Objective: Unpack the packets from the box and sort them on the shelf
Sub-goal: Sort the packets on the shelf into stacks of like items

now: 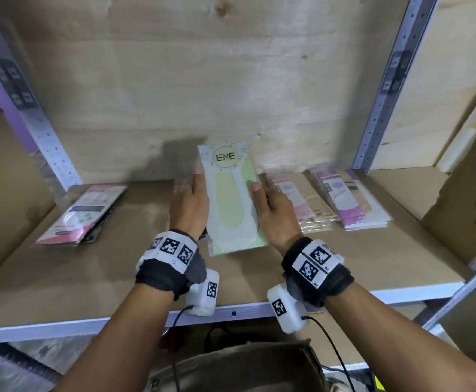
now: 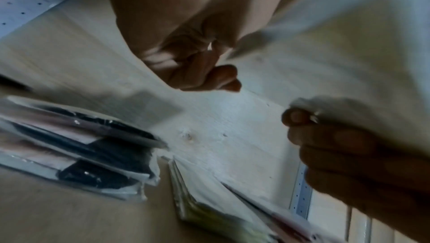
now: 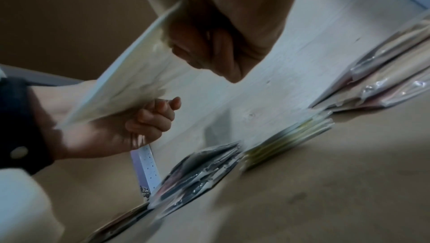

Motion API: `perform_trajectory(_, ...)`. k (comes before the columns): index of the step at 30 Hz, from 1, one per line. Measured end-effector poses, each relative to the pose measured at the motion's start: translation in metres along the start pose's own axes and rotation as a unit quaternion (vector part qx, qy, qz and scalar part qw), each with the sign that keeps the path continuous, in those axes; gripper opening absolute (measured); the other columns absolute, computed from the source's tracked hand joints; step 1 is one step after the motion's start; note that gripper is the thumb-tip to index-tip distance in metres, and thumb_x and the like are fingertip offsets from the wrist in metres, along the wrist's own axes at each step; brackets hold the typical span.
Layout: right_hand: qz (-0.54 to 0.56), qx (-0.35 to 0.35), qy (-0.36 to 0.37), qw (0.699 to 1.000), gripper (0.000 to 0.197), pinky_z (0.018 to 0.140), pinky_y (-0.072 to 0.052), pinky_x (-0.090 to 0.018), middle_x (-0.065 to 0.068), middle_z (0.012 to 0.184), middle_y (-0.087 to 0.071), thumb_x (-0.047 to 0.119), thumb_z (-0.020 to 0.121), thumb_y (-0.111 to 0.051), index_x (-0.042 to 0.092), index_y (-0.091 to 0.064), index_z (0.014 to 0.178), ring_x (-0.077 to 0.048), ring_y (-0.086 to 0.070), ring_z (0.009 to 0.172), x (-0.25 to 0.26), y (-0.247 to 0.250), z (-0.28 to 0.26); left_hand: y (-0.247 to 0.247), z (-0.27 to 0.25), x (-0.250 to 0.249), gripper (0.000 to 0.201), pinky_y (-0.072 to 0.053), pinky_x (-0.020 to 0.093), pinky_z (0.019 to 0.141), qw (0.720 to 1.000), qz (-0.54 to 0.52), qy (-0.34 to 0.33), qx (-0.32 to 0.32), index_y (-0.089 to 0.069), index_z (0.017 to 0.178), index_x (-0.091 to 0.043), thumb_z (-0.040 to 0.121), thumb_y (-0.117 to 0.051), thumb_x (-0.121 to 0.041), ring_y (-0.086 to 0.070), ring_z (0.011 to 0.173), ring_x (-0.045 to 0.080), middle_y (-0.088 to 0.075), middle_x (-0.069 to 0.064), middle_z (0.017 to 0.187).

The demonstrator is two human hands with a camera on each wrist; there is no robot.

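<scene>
Both hands hold one green packet above the shelf board. Left hand grips its left long edge: thumb on the printed face, fingers curled behind, as the right wrist view shows. Right hand grips the right long edge the same way, thumb tip on the front face, fingers tucked under the back. Packet is long and flat, pale green with a white sock shape and a round "ENE" label at the far end; it is tilted, far end raised, near end low between the wrists.

Directly under the held packet, on the board, lies a stack of green packets, edges roughly squared; the head view hides most of it behind the held one.

Left of the grip, well apart, a loose stack of pink-and-black packets lies flat near the left upright. Right of the grip, just beside the right hand, lies a pile of pink-and-beige packets, and beyond that a pile of pink-and-white packets, near the right upright.

Farther right, past that upright, a cardboard box stands on the same board. Plywood back panel behind everything. Both wrists carry black straps with marker tags and white camera units.
</scene>
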State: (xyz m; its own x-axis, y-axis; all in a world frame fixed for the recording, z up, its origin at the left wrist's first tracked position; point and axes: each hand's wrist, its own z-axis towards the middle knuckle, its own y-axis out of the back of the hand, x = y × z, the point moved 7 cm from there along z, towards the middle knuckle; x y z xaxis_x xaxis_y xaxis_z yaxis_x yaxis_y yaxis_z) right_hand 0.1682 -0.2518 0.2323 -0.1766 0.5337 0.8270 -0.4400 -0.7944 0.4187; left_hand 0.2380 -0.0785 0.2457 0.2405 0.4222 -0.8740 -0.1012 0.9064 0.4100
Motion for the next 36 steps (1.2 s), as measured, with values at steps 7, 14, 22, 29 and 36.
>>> perform_trajectory(7,0.018,-0.020,-0.030,0.999,0.048,0.084,-0.054,-0.039,-0.012,0.099,-0.072,0.041,0.105,-0.035,0.006,-0.068,0.106,-0.026,-0.066,0.094,-0.005,0.005,0.007,-0.008,-0.014,-0.007,0.051,-0.042,0.040,0.093,0.998,0.048,-0.030,-0.022,-0.062,0.095,-0.006,0.107,-0.027,-0.041,-0.056,0.111,0.041,-0.065,0.024,0.114)
perform_trajectory(14,0.059,-0.001,-0.052,0.997,0.061,0.095,-0.048,-0.055,-0.033,0.115,-0.063,0.044,0.104,-0.036,-0.013,-0.056,0.114,-0.044,-0.059,0.112,-0.017,-0.002,0.011,-0.019,-0.005,0.006,0.047,-0.042,0.034,0.093,0.999,-0.039,0.003,-0.037,-0.067,0.109,-0.005,0.107,-0.033,-0.037,-0.056,0.111,0.036,-0.065,0.016,0.113)
perform_trajectory(22,0.199,0.135,-0.180,0.954,0.040,0.094,-0.054,-0.047,-0.010,0.119,-0.070,0.035,0.093,-0.063,0.009,-0.055,0.123,-0.031,-0.067,0.110,-0.030,-0.007,0.020,-0.008,0.019,0.014,0.060,-0.045,0.040,0.094,0.996,0.049,0.024,-0.067,-0.068,0.094,0.004,0.107,-0.027,-0.039,-0.059,0.105,0.038,-0.068,0.022,0.108)
perform_trajectory(29,0.178,0.112,-0.192,0.959,0.043,0.061,-0.056,-0.040,-0.025,0.122,-0.062,0.009,0.090,-0.069,0.003,-0.048,0.127,-0.030,-0.068,0.091,-0.033,0.015,0.036,-0.024,0.024,0.021,0.027,-0.053,0.026,0.050,0.984,-0.107,0.091,0.106,-0.069,0.097,-0.006,0.097,-0.061,-0.031,-0.067,0.056,0.019,-0.075,0.015,0.080)
perform_trajectory(36,0.200,0.055,-0.215,0.954,0.043,0.051,-0.053,-0.025,-0.023,0.117,-0.057,0.003,0.091,-0.067,0.001,-0.044,0.127,-0.030,-0.061,0.088,-0.040,0.015,0.042,-0.041,0.026,0.031,0.023,-0.060,0.019,0.066,0.977,-0.162,0.108,0.089,-0.072,0.099,-0.003,0.078,-0.082,-0.003,-0.075,0.073,0.013,-0.074,0.011,0.090)
